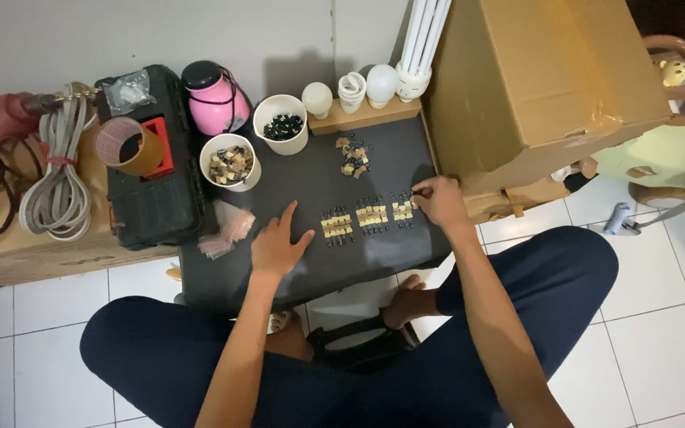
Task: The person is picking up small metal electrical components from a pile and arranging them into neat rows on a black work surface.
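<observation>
Your left hand (277, 246) flat, fingers spread, empty on dark worktop (374, 254). Right hand (440, 200) pinching small black part (417, 191) – just right of sorted rows (366, 215). Loose pile (354, 157) beyond, between your hands.

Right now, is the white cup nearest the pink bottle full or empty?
Partly full: the white cup stands upright with small black parts covering its bottom, below the rim.

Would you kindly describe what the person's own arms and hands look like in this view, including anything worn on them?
Both forearms are bare all the way to the bottom edge of the picture, with no sleeves in view. The left hand and the right hand wear no gloves, and no watch, bracelet or ring shows on either. Any markings would be too small to tell. The legs below are in dark navy trousers.
</observation>
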